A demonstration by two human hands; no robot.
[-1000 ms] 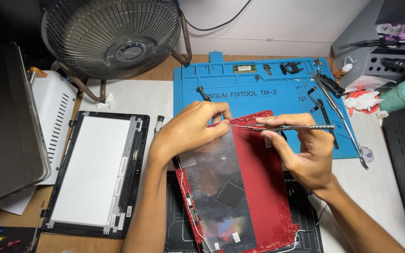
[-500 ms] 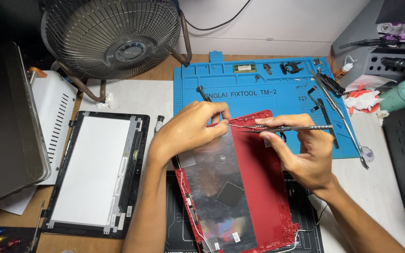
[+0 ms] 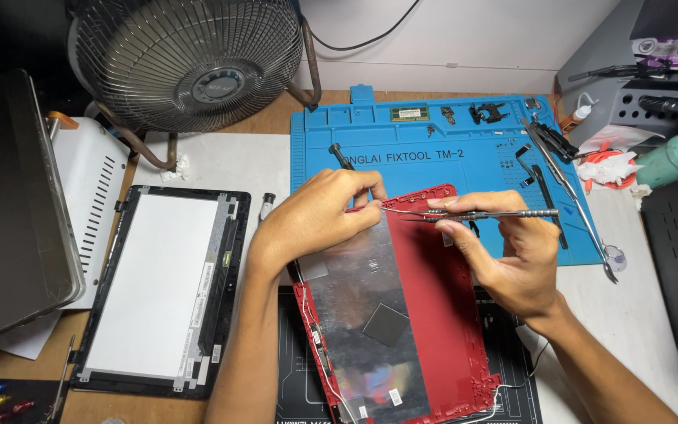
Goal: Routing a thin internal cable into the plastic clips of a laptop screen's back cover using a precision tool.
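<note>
— What does the right hand [image 3: 515, 263] hold?
— Closed around slim metal tweezers [image 3: 472, 213], lying nearly level, tips pointing left toward the left hand.
— And the left hand [image 3: 315, 220]?
— Its fingers pinch a thin wire [image 3: 403, 211] at the top edge of the red laptop lid [image 3: 433, 314], which lies lengthwise toward the person. The tweezer tips sit just right of that pinch, above the blue mat [image 3: 433, 149].

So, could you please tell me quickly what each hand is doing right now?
Left hand: fingers closed, pinching at the top edge of the red laptop lid.
Right hand: closed, holding metal tweezers.
</note>
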